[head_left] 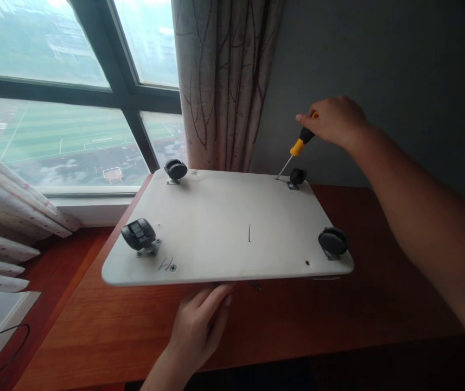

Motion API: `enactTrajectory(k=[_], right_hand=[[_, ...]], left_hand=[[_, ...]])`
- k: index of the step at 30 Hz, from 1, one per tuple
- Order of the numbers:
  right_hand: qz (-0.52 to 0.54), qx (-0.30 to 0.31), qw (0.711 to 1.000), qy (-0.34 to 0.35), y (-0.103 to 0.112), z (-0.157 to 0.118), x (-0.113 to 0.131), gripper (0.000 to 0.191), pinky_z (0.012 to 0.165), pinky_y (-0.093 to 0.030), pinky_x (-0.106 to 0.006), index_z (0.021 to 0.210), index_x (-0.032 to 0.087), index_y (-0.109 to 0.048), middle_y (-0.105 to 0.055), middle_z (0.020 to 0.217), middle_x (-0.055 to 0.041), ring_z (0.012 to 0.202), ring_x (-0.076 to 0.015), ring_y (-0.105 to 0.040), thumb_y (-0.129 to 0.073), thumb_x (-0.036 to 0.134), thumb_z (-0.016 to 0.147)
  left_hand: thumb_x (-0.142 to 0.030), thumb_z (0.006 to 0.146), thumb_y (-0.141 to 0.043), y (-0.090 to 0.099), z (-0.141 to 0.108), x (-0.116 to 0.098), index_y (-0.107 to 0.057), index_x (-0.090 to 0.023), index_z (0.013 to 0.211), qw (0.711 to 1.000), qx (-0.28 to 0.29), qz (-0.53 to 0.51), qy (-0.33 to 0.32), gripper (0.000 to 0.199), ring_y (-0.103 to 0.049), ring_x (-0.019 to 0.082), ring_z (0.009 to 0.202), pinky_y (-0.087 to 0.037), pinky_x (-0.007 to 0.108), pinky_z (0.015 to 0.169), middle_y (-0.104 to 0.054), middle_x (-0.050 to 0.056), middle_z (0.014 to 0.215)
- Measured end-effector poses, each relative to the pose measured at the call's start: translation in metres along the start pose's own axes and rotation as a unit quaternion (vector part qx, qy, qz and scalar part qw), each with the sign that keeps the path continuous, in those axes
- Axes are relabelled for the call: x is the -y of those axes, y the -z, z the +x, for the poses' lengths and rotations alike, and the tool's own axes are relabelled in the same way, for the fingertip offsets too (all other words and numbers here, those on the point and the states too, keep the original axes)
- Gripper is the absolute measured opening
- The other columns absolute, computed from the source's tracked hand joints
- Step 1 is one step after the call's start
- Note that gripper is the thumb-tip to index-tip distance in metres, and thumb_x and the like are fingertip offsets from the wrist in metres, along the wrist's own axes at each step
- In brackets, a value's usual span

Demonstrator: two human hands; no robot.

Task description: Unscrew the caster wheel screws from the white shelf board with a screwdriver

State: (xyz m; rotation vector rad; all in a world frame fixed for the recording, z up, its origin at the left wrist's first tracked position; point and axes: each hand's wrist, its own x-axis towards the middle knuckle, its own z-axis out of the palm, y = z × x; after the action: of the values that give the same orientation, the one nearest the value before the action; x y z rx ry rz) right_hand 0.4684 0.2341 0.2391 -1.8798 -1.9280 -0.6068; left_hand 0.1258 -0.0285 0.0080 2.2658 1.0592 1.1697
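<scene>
A white board point(220, 217) with rounded corners is raised above the table, caster wheels facing up. My right hand point(333, 119) is closed round the black and yellow handle of a screwdriver point(298, 146). The screwdriver leans, its tip at a hole near the board's far edge, beside the far right caster point(297, 177). Below the front edge is my left hand point(202, 320), its fingers curled and partly hidden under the board; what they grip does not show. The other casters are at far left point(175, 170), near left point(139, 234) and near right point(333, 241).
The board is over a reddish-brown wooden table point(126, 331). A patterned curtain point(224, 81) hangs behind it, next to a grey wall point(378, 65). Windows point(77, 136) fill the left side. A dark cable point(23, 342) loops at the lower left.
</scene>
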Motion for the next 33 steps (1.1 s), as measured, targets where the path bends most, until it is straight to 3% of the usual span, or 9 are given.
enactTrajectory(k=[4,11,15,20,23,26,28,30,33], right_hand=[[0.009,0.000,1.000,0.017,-0.005,0.004,0.000,0.035,0.073,-0.045,-0.037,0.084,0.018,-0.073,-0.069,0.079,-0.0093,0.080,-0.0238,-0.063,-0.065,0.051,0.090],[0.004,0.020,1.000,0.009,0.003,-0.001,0.000,0.029,0.072,-0.042,-0.036,0.095,0.018,-0.078,-0.070,0.081,-0.0084,0.077,-0.0220,-0.059,-0.064,0.044,0.090],[0.054,0.053,0.994,0.077,0.006,-0.003,-0.001,0.025,0.073,-0.043,-0.033,0.107,0.021,-0.076,-0.067,0.083,-0.0044,0.074,-0.0180,-0.056,-0.063,0.036,0.091],[0.100,0.068,0.987,0.103,0.007,-0.009,0.002,0.043,0.079,-0.046,-0.034,0.131,0.021,-0.066,-0.064,0.091,-0.0041,0.077,-0.0177,-0.054,-0.064,0.028,0.089],[0.148,0.069,0.984,0.069,0.004,-0.011,0.003,0.057,0.078,-0.049,-0.035,0.142,0.023,-0.057,-0.059,0.088,-0.0018,0.076,-0.0176,-0.054,-0.065,0.023,0.086],[0.265,0.097,0.959,0.019,0.001,-0.010,0.000,0.076,0.070,-0.054,-0.033,0.151,0.027,-0.045,-0.057,0.087,0.0013,0.073,-0.0164,-0.055,-0.069,0.019,0.080],[0.338,0.114,0.934,0.009,0.000,-0.009,-0.002,0.079,0.070,-0.057,-0.033,0.150,0.028,-0.043,-0.061,0.090,0.0018,0.077,-0.0167,-0.058,-0.069,0.015,0.076],[0.381,0.127,0.915,0.021,0.001,-0.010,-0.002,0.068,0.077,-0.058,-0.035,0.140,0.025,-0.051,-0.068,0.096,-0.0002,0.085,-0.0178,-0.062,-0.065,0.010,0.075],[0.330,0.121,0.936,0.010,0.005,-0.013,0.002,0.039,0.080,-0.057,-0.038,0.117,0.022,-0.064,-0.070,0.104,-0.0053,0.091,-0.0209,-0.064,-0.064,0.012,0.079]], left_hand=[[-0.007,0.096,-0.054,-0.001,-0.001,0.001,-0.061,-0.022,0.129,1.000,0.001,0.008,0.001,0.037,-0.074,0.016,0.087,-0.058,0.022,0.075,-0.076,0.007,0.104],[-0.008,0.096,-0.054,-0.001,-0.003,0.002,-0.061,-0.022,0.130,1.000,0.001,0.012,0.001,0.037,-0.074,0.016,0.086,-0.057,0.022,0.075,-0.075,0.007,0.103],[-0.010,0.097,-0.054,-0.001,0.000,0.001,-0.062,-0.023,0.128,1.000,0.000,0.018,0.010,0.035,-0.074,0.017,0.085,-0.058,0.023,0.074,-0.075,0.007,0.103],[-0.011,0.097,-0.054,0.000,0.003,-0.002,-0.064,-0.023,0.126,1.000,-0.004,0.017,0.014,0.033,-0.074,0.017,0.083,-0.058,0.023,0.072,-0.076,0.007,0.101],[-0.012,0.097,-0.054,0.000,0.003,-0.002,-0.065,-0.022,0.126,1.000,-0.006,0.018,0.013,0.033,-0.074,0.017,0.083,-0.058,0.023,0.072,-0.076,0.008,0.102],[-0.011,0.097,-0.054,0.000,0.003,-0.001,-0.065,-0.023,0.127,1.000,-0.005,0.018,0.013,0.034,-0.074,0.017,0.083,-0.057,0.022,0.072,-0.075,0.007,0.101],[-0.011,0.097,-0.054,0.000,0.003,-0.001,-0.064,-0.023,0.127,1.000,-0.004,0.018,0.013,0.034,-0.074,0.016,0.083,-0.057,0.022,0.072,-0.075,0.006,0.101],[-0.010,0.096,-0.054,0.000,0.003,-0.001,-0.063,-0.024,0.128,1.000,-0.003,0.018,0.012,0.035,-0.074,0.016,0.083,-0.057,0.021,0.072,-0.075,0.006,0.102],[-0.010,0.097,-0.054,0.000,0.002,-0.001,-0.063,-0.024,0.128,1.000,-0.002,0.021,0.010,0.035,-0.074,0.016,0.085,-0.057,0.021,0.073,-0.075,0.006,0.103]])
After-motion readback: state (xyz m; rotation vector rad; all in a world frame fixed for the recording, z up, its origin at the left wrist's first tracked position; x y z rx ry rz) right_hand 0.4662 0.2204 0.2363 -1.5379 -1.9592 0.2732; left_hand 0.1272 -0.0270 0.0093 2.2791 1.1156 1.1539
